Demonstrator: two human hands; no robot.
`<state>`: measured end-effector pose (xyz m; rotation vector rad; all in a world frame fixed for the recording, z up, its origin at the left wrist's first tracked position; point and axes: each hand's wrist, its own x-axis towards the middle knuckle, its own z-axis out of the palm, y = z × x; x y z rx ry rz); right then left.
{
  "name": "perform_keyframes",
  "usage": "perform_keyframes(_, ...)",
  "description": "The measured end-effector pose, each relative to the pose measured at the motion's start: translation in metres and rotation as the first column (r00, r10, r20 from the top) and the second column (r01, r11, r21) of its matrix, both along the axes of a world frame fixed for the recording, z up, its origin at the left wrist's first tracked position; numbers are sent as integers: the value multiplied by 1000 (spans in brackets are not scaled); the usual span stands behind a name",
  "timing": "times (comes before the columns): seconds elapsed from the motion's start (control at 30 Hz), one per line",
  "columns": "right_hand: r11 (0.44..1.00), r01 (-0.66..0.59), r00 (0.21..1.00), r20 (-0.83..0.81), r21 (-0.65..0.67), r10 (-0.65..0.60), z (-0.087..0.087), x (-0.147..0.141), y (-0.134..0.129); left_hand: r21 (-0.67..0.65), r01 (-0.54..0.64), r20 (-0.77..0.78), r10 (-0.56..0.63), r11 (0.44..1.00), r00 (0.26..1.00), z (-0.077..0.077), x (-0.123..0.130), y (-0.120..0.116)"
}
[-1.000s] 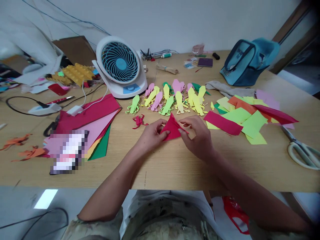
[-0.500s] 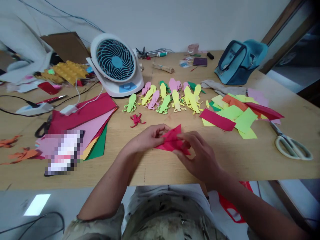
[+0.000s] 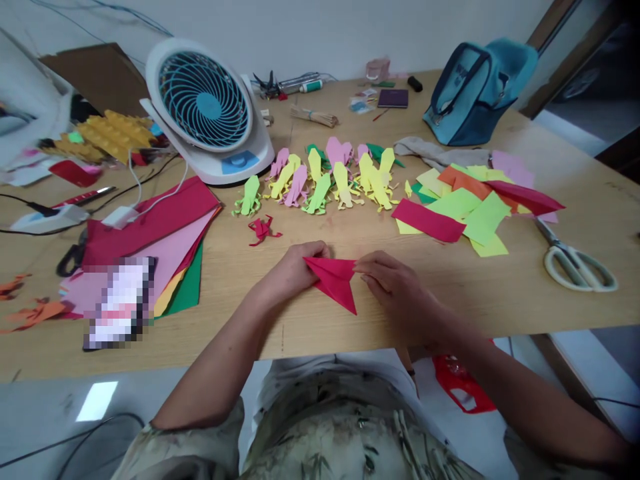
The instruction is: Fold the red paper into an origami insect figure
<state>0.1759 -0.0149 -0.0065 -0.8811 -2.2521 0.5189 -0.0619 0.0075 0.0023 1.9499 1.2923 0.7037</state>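
Note:
A folded piece of red paper is held between both hands, just above the wooden table, with one point facing down toward me. My left hand grips its left end, fingers closed. At its right corner, my right hand pinches the edge between thumb and fingers. Beyond my left hand lies a small red folded paper frog. Behind it stand several folded paper figures in yellow, pink and green, such as a light green one.
On the right are loose coloured paper pieces, white-handled scissors and a blue bag. To the left are a fan, stacked coloured sheets, a blurred phone-like object and orange folded paper figures.
The red paper has been turned, so its point now faces down instead of up. My right hand has shifted to its upper right corner. The whole view has tilted slightly.

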Motion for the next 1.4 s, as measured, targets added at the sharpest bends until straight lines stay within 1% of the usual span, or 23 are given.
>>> perform_keyframes(0.07, 998, -44, 997, 73, 48, 41, -6, 0, 2, -67, 43, 41, -40, 997, 998, 1, 0, -1)
perform_keyframes(0.13, 990, -78, 981, 187, 116, 55, -13, 0, 3, -96, 91, 68, -85, 991, 994, -1, -1, 0)
perform_keyframes(0.23, 976, -124, 919, 392, 178, 45, -21, 0, 4, -100, 139, 70, -132, 985, 989, -5, -3, 3)
perform_keyframes(0.3, 974, -132, 868, 495, 181, 26, -22, 0, 2, -108, 164, 73, -157, 980, 985, -6, -4, 4)
perform_keyframes(0.4, 977, -116, 815, 580, 180, -10, -18, 0, 0, -149, 195, 97, -181, 969, 979, -5, -5, 5)
perform_keyframes(0.53, 975, -109, 793, 609, 192, -31, -16, -1, -1, -160, 151, 146, -128, 975, 981, -2, -5, 6)
perform_keyframes(0.7, 977, -96, 803, 595, 192, -38, -16, -2, -1, -203, 233, 252, -179, 951, 951, -4, -5, 8)
perform_keyframes(0.8, 980, -86, 798, 601, 178, -39, -12, -3, 0, -219, 212, 282, -146, 952, 948, -6, -3, 7)
perform_keyframes(0.93, 983, -85, 779, 626, 161, -35, -7, -7, 2, -200, 179, 276, -120, 963, 954, -6, -1, 7)
perform_keyframes(1.13, 976, -89, 735, 675, 197, -69, -8, -15, 1, -176, 144, 265, -94, 974, 960, -9, 1, 8)
perform_keyframes(1.27, 972, -92, 746, 662, 214, -76, -9, -16, 1, -189, 140, 258, -88, 972, 962, -9, 1, 8)
perform_keyframes(1.4, 968, -134, 767, 641, 210, -33, -11, -13, 7, -181, 171, 269, -118, 968, 956, -10, 1, 9)
